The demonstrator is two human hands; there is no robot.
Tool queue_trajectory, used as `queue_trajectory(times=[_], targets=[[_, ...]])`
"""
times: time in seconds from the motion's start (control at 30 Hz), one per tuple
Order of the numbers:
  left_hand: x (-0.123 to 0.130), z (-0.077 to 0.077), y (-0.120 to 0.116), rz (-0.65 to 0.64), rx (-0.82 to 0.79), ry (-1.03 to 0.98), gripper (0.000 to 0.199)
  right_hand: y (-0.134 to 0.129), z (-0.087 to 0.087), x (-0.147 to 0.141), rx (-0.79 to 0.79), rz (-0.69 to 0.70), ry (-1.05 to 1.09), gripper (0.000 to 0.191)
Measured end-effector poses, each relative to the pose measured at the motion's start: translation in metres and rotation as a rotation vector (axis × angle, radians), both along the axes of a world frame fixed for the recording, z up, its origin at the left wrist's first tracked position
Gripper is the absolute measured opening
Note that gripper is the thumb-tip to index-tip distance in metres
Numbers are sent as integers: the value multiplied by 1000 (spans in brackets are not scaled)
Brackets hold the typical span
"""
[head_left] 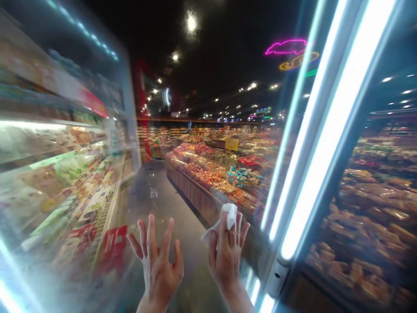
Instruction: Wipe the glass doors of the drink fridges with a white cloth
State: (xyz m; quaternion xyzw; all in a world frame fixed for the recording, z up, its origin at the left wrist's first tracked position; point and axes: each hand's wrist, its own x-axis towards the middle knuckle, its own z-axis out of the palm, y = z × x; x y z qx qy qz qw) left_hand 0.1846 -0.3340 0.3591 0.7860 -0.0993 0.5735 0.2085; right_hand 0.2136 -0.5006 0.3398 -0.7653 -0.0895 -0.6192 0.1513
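Observation:
My left hand (160,265) is raised with its fingers spread, back toward me, and holds nothing. It seems to be at a large glass pane, though I cannot tell whether it touches it. To its right, my right hand (226,256) is also raised, with its fingers over a crumpled white cloth (231,214). Part of the cloth sticks out above the fingertips and part shows to the left of the hand. The rest is hidden behind the fingers, and it could be a tissue.
Bright light tubes (339,117) slant down on the right, ending near a metal fitting (278,274). Blurred shelves of packaged goods (65,191) line the left, with a red sign (114,243) low down. Beyond the aisle floor (153,187) stands a wooden-sided display bin (192,191).

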Motion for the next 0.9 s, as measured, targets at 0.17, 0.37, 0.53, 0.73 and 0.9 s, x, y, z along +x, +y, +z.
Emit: queue_trajectory(times=[0.17,0.37,0.53,0.73,0.9], targets=[[-2,-1,-23,-30,29,16,86,-15,-6,-4,-69,3,0,68],[-2,-4,-38,-39,53,12,90,-31,-5,-7,-42,14,26,65],[-1,-5,-36,-57,107,30,85,-40,2,-5,118,-5,9,66],[1,1,-17,-38,112,6,78,-24,5,-5,23,19,23,67],[2,5,7,-25,105,1,75,-2,6,-3,142,-12,7,67]])
